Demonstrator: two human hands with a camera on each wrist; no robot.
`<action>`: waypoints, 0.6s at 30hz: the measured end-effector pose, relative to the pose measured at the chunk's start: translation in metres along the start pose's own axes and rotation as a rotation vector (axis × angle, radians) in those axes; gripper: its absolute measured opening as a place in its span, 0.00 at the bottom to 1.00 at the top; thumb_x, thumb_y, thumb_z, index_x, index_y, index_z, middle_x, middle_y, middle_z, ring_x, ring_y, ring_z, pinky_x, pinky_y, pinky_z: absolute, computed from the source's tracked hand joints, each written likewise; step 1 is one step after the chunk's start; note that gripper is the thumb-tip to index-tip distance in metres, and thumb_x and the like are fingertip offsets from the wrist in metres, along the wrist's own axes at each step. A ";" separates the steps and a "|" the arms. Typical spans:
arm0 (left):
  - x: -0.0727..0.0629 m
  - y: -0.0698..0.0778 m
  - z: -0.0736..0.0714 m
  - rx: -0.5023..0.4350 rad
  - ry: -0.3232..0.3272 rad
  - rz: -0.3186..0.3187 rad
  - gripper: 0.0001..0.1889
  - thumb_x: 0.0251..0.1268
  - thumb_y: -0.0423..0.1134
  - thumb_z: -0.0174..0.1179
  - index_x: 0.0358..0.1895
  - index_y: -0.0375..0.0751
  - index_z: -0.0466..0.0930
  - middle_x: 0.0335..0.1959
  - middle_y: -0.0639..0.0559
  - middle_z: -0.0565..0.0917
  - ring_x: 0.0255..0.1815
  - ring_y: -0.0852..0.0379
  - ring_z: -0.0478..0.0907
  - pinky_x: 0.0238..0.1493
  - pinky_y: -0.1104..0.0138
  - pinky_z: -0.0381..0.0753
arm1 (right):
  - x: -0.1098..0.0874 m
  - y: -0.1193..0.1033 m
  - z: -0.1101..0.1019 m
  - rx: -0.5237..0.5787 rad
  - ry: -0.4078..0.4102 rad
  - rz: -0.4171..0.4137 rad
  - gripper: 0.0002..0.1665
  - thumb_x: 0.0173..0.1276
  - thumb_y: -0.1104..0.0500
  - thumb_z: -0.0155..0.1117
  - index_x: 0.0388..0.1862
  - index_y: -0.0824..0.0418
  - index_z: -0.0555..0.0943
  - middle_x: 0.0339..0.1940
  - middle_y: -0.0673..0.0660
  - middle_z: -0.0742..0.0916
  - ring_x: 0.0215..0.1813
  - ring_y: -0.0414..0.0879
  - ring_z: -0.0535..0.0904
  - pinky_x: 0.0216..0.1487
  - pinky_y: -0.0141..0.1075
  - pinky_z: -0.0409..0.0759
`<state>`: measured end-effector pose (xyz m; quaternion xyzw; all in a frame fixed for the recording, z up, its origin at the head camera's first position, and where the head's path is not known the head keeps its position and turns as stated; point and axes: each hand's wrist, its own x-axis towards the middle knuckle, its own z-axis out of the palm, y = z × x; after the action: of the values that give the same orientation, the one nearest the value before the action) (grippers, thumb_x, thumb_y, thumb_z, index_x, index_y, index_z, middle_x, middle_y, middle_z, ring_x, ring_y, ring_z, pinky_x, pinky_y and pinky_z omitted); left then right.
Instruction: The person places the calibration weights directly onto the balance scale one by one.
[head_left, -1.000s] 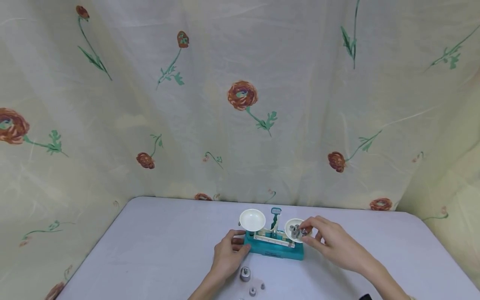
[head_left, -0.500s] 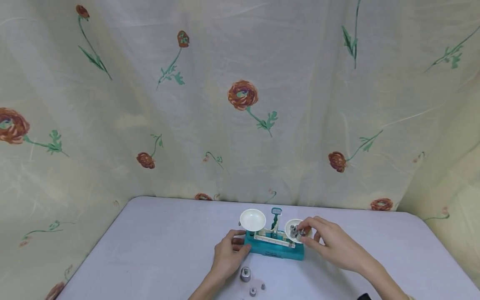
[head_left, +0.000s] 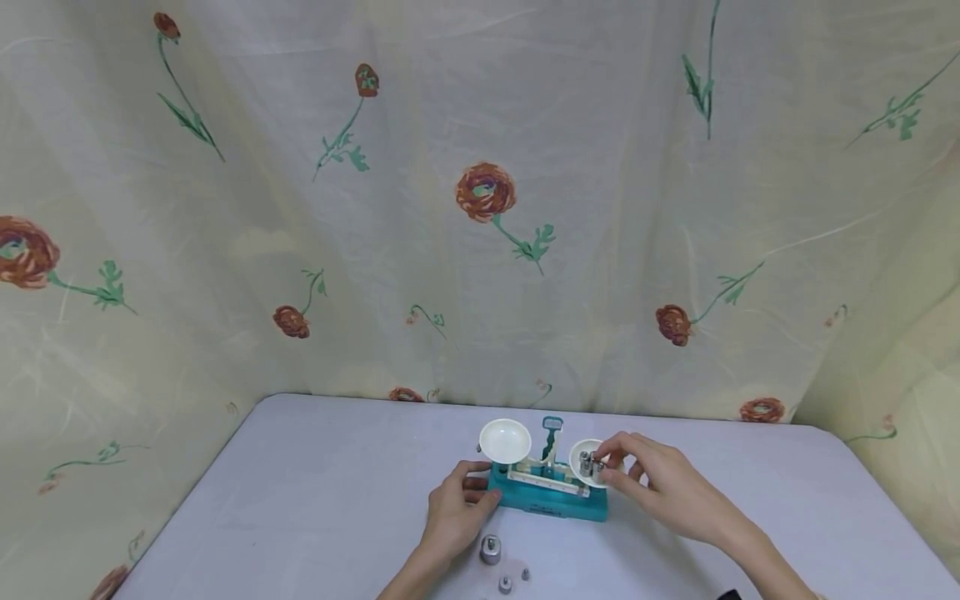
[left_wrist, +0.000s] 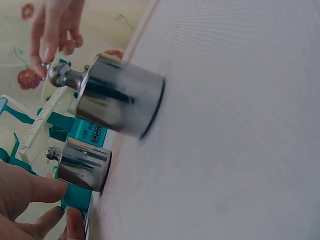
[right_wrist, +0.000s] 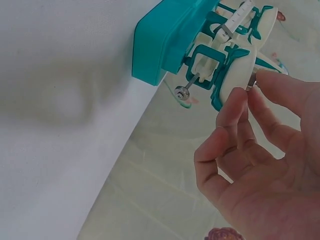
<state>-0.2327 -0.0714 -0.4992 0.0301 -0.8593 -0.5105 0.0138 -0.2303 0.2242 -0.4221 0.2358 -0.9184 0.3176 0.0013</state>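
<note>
A teal balance scale [head_left: 551, 502] stands on the table with two white pans. My left hand [head_left: 453, 510] holds the left end of its base, thumb at the front. Over the right pan [head_left: 576, 455], my right hand [head_left: 667, 487] pinches a small metal weight [head_left: 599, 469] between thumb and fingertips. Several other metal weights [head_left: 585, 460] stand beside it in that pan. The left pan [head_left: 505, 441] is bare and sits higher. In the right wrist view the weight [right_wrist: 252, 80] shows at the pan's edge, mostly hidden by the fingertips.
In front of the scale stand a large knobbed weight [head_left: 491, 549], a smaller weight [head_left: 505, 585] and a tiny weight [head_left: 526, 574]. The pale table [head_left: 322, 483] is bordered by a flowered curtain [head_left: 585, 250] at the back and sides.
My right fingertips have shifted slightly left within the right pan, bringing the pinched weight closer to the others. The left hand and scale keep their places.
</note>
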 end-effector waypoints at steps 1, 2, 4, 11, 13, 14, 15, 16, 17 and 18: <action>0.000 0.000 0.000 0.002 -0.001 0.000 0.23 0.68 0.36 0.73 0.65 0.44 0.82 0.48 0.47 0.89 0.42 0.59 0.84 0.45 0.61 0.88 | -0.001 0.001 0.000 0.000 0.000 0.000 0.17 0.79 0.48 0.69 0.60 0.53 0.83 0.44 0.45 0.86 0.39 0.33 0.78 0.40 0.27 0.82; 0.000 0.000 0.000 0.002 -0.001 -0.001 0.23 0.68 0.37 0.73 0.65 0.44 0.82 0.48 0.47 0.89 0.42 0.59 0.84 0.45 0.62 0.88 | -0.001 0.001 0.000 -0.001 0.001 -0.002 0.17 0.79 0.48 0.69 0.60 0.53 0.83 0.45 0.45 0.87 0.39 0.33 0.78 0.40 0.27 0.82; -0.001 0.000 0.000 0.005 -0.002 0.002 0.23 0.68 0.37 0.73 0.65 0.44 0.82 0.48 0.47 0.89 0.42 0.59 0.84 0.45 0.62 0.88 | -0.002 0.002 -0.001 -0.004 -0.001 -0.006 0.16 0.78 0.50 0.70 0.59 0.53 0.83 0.47 0.45 0.88 0.39 0.33 0.79 0.40 0.27 0.82; -0.001 -0.002 0.000 0.005 -0.008 -0.004 0.22 0.69 0.36 0.72 0.64 0.43 0.82 0.48 0.46 0.89 0.43 0.58 0.84 0.46 0.61 0.88 | -0.002 0.005 0.001 0.018 -0.023 0.008 0.17 0.78 0.53 0.70 0.61 0.54 0.83 0.46 0.46 0.88 0.41 0.34 0.81 0.41 0.27 0.84; -0.001 -0.002 -0.001 0.002 -0.008 -0.005 0.22 0.69 0.36 0.72 0.65 0.43 0.82 0.48 0.46 0.89 0.43 0.58 0.84 0.46 0.61 0.88 | -0.002 0.005 0.001 0.025 -0.024 0.002 0.17 0.78 0.53 0.70 0.61 0.54 0.82 0.46 0.46 0.88 0.41 0.33 0.81 0.41 0.27 0.84; -0.001 -0.002 -0.001 0.001 -0.007 -0.004 0.22 0.68 0.37 0.72 0.65 0.44 0.82 0.48 0.46 0.89 0.43 0.58 0.84 0.46 0.61 0.88 | -0.002 0.005 0.001 0.027 -0.024 0.001 0.17 0.78 0.53 0.70 0.62 0.54 0.82 0.46 0.46 0.88 0.41 0.33 0.81 0.41 0.27 0.84; -0.001 -0.002 -0.001 -0.003 -0.006 -0.004 0.22 0.68 0.37 0.72 0.65 0.44 0.82 0.48 0.46 0.89 0.43 0.58 0.84 0.46 0.61 0.88 | -0.002 0.005 0.001 0.027 -0.022 -0.002 0.17 0.78 0.53 0.70 0.62 0.54 0.82 0.46 0.46 0.88 0.41 0.32 0.81 0.41 0.27 0.84; -0.001 -0.001 -0.001 -0.005 -0.007 -0.005 0.23 0.68 0.37 0.73 0.65 0.44 0.82 0.49 0.46 0.89 0.43 0.59 0.84 0.46 0.61 0.89 | -0.002 0.005 0.001 0.028 -0.021 -0.004 0.17 0.78 0.53 0.70 0.62 0.54 0.82 0.46 0.46 0.88 0.41 0.32 0.81 0.41 0.27 0.84; -0.001 -0.001 -0.001 -0.008 -0.008 -0.006 0.23 0.68 0.37 0.73 0.65 0.44 0.82 0.49 0.47 0.89 0.43 0.59 0.84 0.46 0.61 0.89 | -0.002 0.005 0.001 0.030 -0.019 -0.004 0.17 0.78 0.53 0.70 0.62 0.54 0.82 0.46 0.46 0.88 0.41 0.32 0.81 0.41 0.27 0.84; -0.001 0.000 -0.002 -0.010 -0.008 -0.005 0.23 0.68 0.37 0.73 0.65 0.44 0.82 0.48 0.47 0.89 0.43 0.59 0.84 0.46 0.61 0.89 | -0.002 0.004 0.001 0.031 -0.017 -0.004 0.17 0.78 0.53 0.70 0.62 0.54 0.82 0.46 0.46 0.88 0.41 0.32 0.81 0.41 0.27 0.84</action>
<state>-0.2313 -0.0729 -0.4988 0.0302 -0.8567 -0.5149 0.0094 -0.2302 0.2278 -0.4254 0.2402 -0.9130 0.3296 -0.0093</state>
